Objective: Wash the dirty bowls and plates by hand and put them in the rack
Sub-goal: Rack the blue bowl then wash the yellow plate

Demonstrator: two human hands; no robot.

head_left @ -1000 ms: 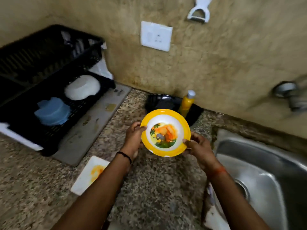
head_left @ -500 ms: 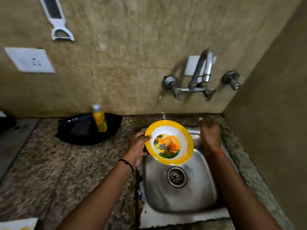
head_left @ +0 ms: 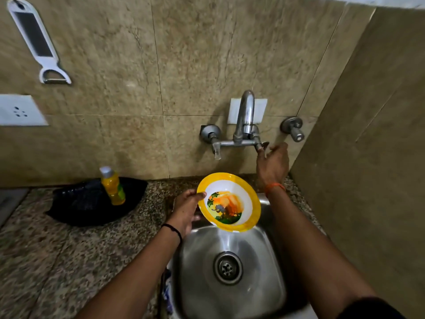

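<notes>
The left hand (head_left: 187,209) has the yellow-rimmed bowl (head_left: 229,202) pinched by its left edge, thumb over the rim and fingers tucked behind it. The bowl hangs tilted above the back of the steel sink (head_left: 271,295), its face turned up toward the camera. Orange smears spread across the animal picture in its white middle. It touches nothing but that hand, and no water is running onto it.

Up behind the sink, the right hand (head_left: 272,163) is at the wall tap (head_left: 245,125), fingers spread loosely around the right-hand lever (head_left: 261,145). The fingertips are right at the lever, though whether they actually press on it I cannot tell. An orange thread circles that wrist, and a black band circles the left one.

Straight down in the sink, the round drain (head_left: 227,267) shows clearly, and the basin around it looks wet and shiny. A second valve knob (head_left: 293,128) sticks out of the wall just right of the tap.

Left of the sink, on the speckled granite counter (head_left: 57,261), a black tray (head_left: 92,203) sits against the wall with a bottle of yellow liquid (head_left: 112,186) standing upright on it. Higher on the wall, well left of the tap, hangs a white peeler-grater (head_left: 39,42), with a white socket plate (head_left: 19,110) below it at the frame edge.
</notes>
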